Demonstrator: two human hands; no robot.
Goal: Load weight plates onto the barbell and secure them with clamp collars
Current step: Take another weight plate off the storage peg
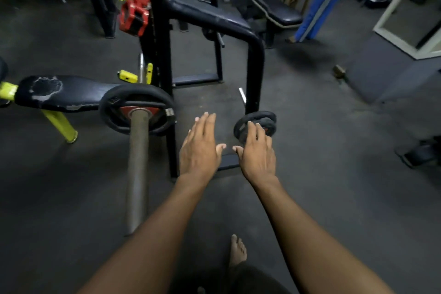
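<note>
Both hands out, palms down, fingers spread, gripping nothing — left hand (200, 148) over bare floor (322, 126), right hand (257, 153) with fingertips over small black weight plates (265, 120) leaning at the rack's foot. Barbell (138, 162) sleeve is dull grey, already carrying one black plate (114, 112) with red centre. Red clamp collar (133, 15) hangs higher on the rack (255, 59).
</note>
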